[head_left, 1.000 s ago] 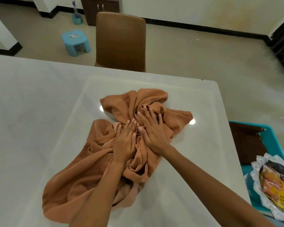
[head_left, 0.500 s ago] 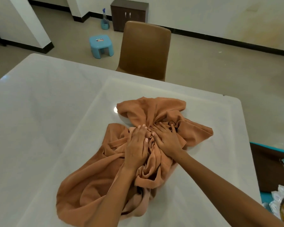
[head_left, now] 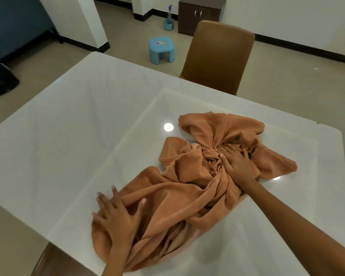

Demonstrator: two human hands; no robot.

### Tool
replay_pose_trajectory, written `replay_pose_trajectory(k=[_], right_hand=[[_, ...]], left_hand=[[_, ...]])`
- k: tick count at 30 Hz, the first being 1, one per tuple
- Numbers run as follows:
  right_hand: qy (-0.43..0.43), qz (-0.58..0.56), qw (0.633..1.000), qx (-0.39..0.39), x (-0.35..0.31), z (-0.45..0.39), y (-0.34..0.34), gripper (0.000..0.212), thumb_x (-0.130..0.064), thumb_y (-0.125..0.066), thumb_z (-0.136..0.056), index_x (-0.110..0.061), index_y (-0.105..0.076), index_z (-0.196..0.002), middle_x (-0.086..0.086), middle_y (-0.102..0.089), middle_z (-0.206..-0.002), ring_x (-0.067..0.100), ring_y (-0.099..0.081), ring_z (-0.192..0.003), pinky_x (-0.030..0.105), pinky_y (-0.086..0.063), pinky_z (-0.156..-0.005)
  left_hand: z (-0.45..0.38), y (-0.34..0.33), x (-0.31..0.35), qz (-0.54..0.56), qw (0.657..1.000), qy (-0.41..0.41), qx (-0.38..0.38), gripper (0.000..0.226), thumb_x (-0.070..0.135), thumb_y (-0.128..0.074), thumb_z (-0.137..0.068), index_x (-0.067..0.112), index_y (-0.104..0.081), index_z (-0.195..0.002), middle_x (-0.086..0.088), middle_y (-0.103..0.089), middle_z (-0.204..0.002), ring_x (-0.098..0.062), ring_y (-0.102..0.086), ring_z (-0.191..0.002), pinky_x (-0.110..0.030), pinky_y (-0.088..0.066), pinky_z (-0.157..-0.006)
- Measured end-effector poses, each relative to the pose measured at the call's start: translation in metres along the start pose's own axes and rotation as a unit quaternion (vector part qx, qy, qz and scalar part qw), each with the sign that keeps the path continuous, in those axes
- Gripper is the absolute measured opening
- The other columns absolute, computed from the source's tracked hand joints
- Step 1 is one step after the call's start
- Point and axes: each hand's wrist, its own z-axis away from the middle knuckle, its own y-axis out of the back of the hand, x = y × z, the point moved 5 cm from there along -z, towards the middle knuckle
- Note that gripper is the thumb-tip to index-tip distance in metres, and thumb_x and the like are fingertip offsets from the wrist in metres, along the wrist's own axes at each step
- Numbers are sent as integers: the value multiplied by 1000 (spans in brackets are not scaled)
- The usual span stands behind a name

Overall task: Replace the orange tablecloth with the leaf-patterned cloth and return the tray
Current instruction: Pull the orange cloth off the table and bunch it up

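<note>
Since a moment ago, my left hand [head_left: 119, 220] is no longer beside my right at the middle of the bunch; it is now lying at the near left end of the orange tablecloth [head_left: 189, 196], fingers spread and flat, pressing the fabric against the tabletop [head_left: 68, 140]. My right hand [head_left: 237, 166] is staying on the gathered knot of folds at the cloth's middle, fingers stretched out and sinking into the creases, pressing rather than gripping. I am seeing the tablecloth lying crumpled in a long heap across the near right part of the white tabletop, running from my left hand up to a loose fold beyond my right. A brown chair [head_left: 217, 56] is standing at the far edge, with a blue stool [head_left: 162, 50], a spray bottle [head_left: 169, 18] and a dark cabinet [head_left: 201, 14] on the floor beyond.
</note>
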Motion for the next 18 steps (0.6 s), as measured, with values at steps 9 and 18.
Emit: replay_pose_trajectory(k=[9, 18], right_hand=[[-8, -12, 1000, -1, 1, 0, 0, 64, -52, -13, -91, -24, -49, -136, -3, -47, -142, 14, -31, -138, 49, -9, -115], [-9, -31, 999, -15, -4, 4, 5, 59, -53, -12, -91, -34, -40, -139, -10, -39, -146, 7, -24, -139, 46, -6, -116]], left_hand=[[-21, -4, 68, 207, 976, -70, -23, 65, 74, -36, -87, 32, -53, -134, 6, -52, -139, -11, -46, -130, -42, -33, -112], [-53, 48, 257, 383, 918, -106, 7, 44, 57, -27, -95, 37, -49, -128, -1, -65, -106, -10, -59, -93, -26, -48, -84]])
